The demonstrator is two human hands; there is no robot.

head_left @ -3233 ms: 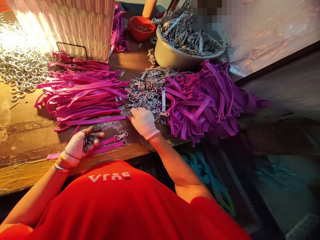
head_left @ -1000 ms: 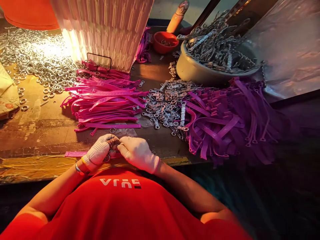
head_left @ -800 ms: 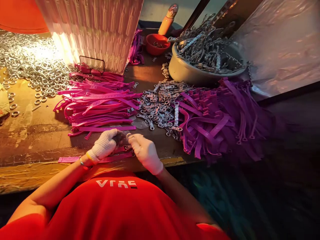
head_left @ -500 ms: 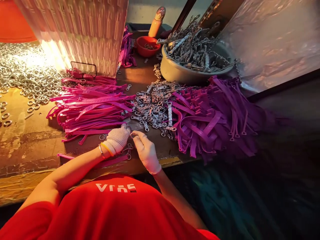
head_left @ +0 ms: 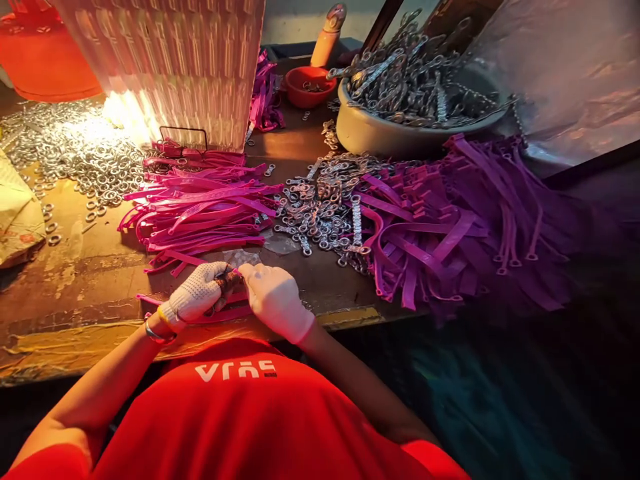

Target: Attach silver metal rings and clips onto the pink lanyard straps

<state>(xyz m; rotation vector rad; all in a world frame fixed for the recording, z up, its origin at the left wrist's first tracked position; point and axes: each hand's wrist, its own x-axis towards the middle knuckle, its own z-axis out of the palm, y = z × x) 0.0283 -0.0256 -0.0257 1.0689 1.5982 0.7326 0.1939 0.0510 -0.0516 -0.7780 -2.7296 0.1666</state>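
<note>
My left hand point(head_left: 200, 292), in a knitted glove with dark, soiled fingertips, is closed, and a small pink strap end point(head_left: 238, 271) shows at its fingertips. Against it my right hand point(head_left: 276, 295), also gloved, is closed in a pinch; what it grips is hidden behind the fingers. Both hands meet just above the bench's front edge. Beneath them lie loose pink straps point(head_left: 234, 313), partly covered by the hands. Just beyond is a heap of pink straps point(head_left: 210, 200) laid mostly sideways.
Short metal chain links point(head_left: 325, 207) lie in a pile right of centre, beside a purple strap heap point(head_left: 425, 233). Behind stand a grey basin point(head_left: 390, 137) full of chains and a small red bowl point(head_left: 306, 93). Metal rings point(head_left: 95, 160) spread at left under a red lamp point(head_left: 50, 63).
Both hands have come lower and left in the view, toward my body. A ring seen earlier at my right fingertips is now hidden. The camera view has shifted, showing more at left.
</note>
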